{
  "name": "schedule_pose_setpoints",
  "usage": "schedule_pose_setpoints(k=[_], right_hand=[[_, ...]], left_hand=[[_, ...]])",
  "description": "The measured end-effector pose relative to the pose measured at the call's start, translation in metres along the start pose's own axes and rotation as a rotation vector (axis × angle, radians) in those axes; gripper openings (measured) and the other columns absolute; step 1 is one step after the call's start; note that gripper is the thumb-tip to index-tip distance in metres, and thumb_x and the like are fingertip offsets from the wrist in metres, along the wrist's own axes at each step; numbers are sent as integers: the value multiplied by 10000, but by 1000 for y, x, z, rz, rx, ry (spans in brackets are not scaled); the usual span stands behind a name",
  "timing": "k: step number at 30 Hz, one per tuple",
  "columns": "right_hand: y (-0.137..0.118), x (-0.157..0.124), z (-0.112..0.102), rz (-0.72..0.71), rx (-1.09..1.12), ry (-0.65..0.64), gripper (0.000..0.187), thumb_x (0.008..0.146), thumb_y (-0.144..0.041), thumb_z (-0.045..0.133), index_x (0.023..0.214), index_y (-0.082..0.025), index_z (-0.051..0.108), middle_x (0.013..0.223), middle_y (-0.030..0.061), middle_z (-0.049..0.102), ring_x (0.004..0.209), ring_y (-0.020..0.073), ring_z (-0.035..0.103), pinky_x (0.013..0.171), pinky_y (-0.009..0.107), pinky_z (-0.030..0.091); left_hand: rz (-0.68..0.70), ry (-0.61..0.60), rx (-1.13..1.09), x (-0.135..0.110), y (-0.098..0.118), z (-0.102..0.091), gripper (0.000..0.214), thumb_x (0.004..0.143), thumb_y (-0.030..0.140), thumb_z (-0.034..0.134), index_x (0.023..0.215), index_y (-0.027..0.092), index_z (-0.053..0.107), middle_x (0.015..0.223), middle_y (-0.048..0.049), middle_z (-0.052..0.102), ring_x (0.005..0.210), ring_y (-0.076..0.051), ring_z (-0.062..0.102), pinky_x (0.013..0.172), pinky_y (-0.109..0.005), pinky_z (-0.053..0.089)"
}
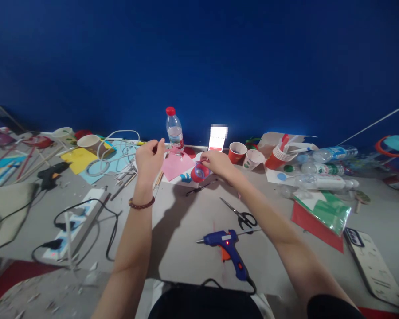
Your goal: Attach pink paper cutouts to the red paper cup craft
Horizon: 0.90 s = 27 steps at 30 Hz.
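Note:
My right hand point(216, 162) reaches to the middle of the table. Its fingers are closed at the upper edge of a small red cup point(197, 174) with a bluish inside. My left hand point(149, 158) is raised left of it, fingers curled together; whatever they may hold is hidden. Pink paper point(176, 166) lies between the hands, and blue scraps point(185, 177) sit beside the cup. Behind stands a red-capped bottle point(175, 132). A dark pen-like tool point(201, 188) lies just in front of the cup.
Nearer me lie a blue glue gun point(224, 239) with a lit red light and black-handled scissors point(244, 218). A power strip point(76, 223) with cables is at left. Paper cups point(237, 152), plastic bottles point(322, 180) and a phone point(374, 266) occupy the right. A blue wall point(199, 66) rises behind.

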State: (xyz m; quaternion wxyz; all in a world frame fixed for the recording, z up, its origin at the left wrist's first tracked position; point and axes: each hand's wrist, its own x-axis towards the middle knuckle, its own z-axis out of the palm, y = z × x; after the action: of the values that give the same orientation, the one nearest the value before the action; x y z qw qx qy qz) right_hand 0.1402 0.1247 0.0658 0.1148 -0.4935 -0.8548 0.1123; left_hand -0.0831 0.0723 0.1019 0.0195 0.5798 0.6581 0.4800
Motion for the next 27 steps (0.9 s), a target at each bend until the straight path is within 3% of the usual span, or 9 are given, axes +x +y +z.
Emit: schedule_pose_setpoints(k=[5, 9, 17, 22, 27], right_hand=[[-18, 8, 4, -20, -31, -27, 223, 870, -183, 502, 906, -226, 717, 1010, 44, 717, 929, 203, 624, 621, 261, 363], [-26, 10, 3, -11, -48, -44, 224, 886, -180, 502, 931, -214, 719, 1030, 56, 712, 957, 207, 624, 635, 259, 374], [-20, 8, -5, 16, -65, -60, 232, 902, -195, 505, 971, -221, 725, 1069, 68, 708, 968, 215, 622, 683, 269, 416], [-20, 8, -1, 15, -53, -68, 228, 892, -189, 514, 965, -234, 726, 1062, 58, 709, 957, 206, 626, 678, 262, 417], [-24, 11, -2, 22, -37, -64, 229, 903, -214, 504, 976, -233, 720, 1059, 62, 708, 952, 212, 626, 689, 272, 419]], left_hand=[[-9, -44, -34, 1, -1, -4, 518, 914, 392, 501, 507, 192, 254, 491, 47, 213, 493, -104, 238, 516, -311, 183], [-34, 5, -73, 3, -3, -4, 492, 929, 372, 483, 539, 197, 242, 513, 52, 214, 503, -105, 234, 520, -303, 196], [-30, -55, -82, 3, -6, -1, 141, 846, 264, 555, 722, 198, 556, 622, 29, 534, 584, -125, 466, 583, -263, 348], [-60, -59, -48, 2, -4, -1, 230, 818, 344, 623, 651, 195, 570, 578, 32, 544, 557, -124, 470, 574, -265, 349], [-41, -42, -13, 2, -3, -6, 314, 863, 403, 582, 626, 200, 554, 546, 33, 508, 538, -124, 430, 561, -277, 321]])
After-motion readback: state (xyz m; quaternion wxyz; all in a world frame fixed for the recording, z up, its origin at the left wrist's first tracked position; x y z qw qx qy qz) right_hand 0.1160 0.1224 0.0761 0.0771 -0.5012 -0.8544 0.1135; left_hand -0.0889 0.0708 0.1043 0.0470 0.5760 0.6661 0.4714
